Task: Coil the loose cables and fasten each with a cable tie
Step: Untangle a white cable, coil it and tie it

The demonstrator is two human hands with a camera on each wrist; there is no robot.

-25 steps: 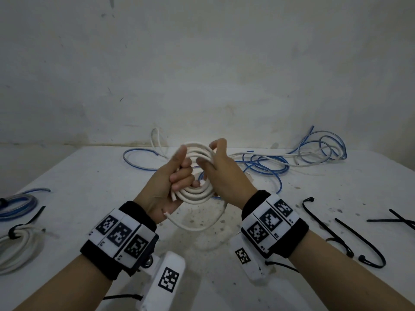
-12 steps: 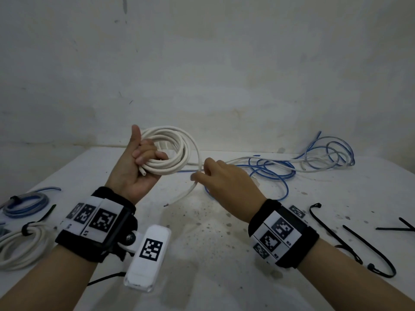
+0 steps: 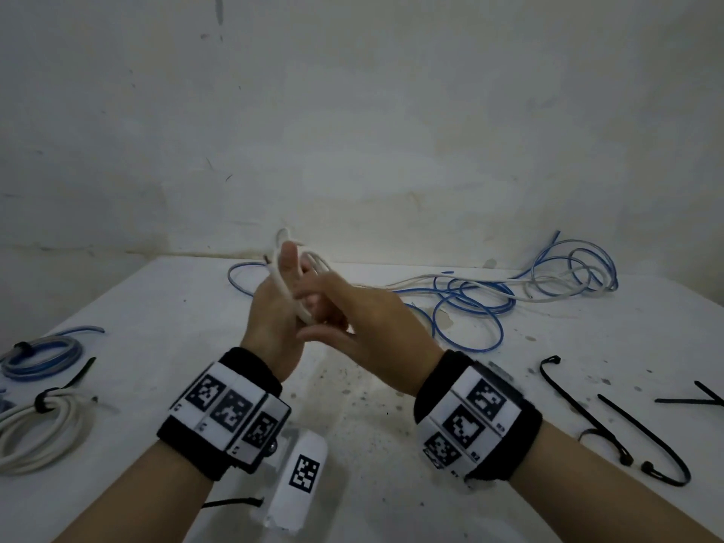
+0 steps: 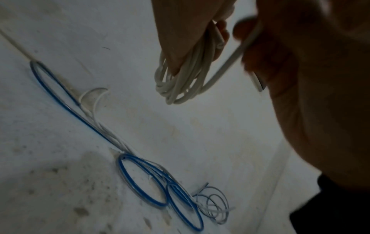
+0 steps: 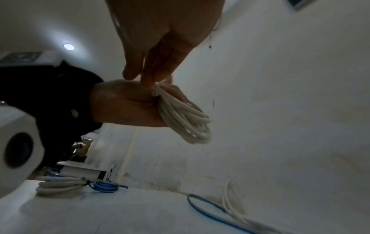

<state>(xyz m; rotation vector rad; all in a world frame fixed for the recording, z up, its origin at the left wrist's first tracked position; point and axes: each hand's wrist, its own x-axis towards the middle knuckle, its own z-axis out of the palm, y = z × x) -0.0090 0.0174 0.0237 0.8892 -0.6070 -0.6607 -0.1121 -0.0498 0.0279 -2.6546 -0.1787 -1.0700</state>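
My left hand [image 3: 274,319] grips a coil of white cable [image 3: 285,291] upright above the table, thumb pointing up. In the left wrist view the coil [image 4: 180,85] hangs in several loops below the fingers. My right hand [image 3: 364,323] is pressed against the left, and its fingertips pinch the coil's loose tail [image 4: 230,63]. The right wrist view has the right fingers [image 5: 148,79] meeting the cut end on top of the coil [image 5: 186,123], which sits in the left hand [image 5: 124,104]. Much of the coil is hidden behind both hands in the head view.
Loose blue and white cables [image 3: 470,303] sprawl along the back of the white table [image 3: 372,444]. Black cable ties [image 3: 587,417] lie at the right. A tied blue coil [image 3: 43,354] and a tied white coil [image 3: 43,429] rest at the left edge.
The left hand has brought the coil from high on the left back to the middle and turned it edge-on. The right hand has closed in and now meets it with the tail.
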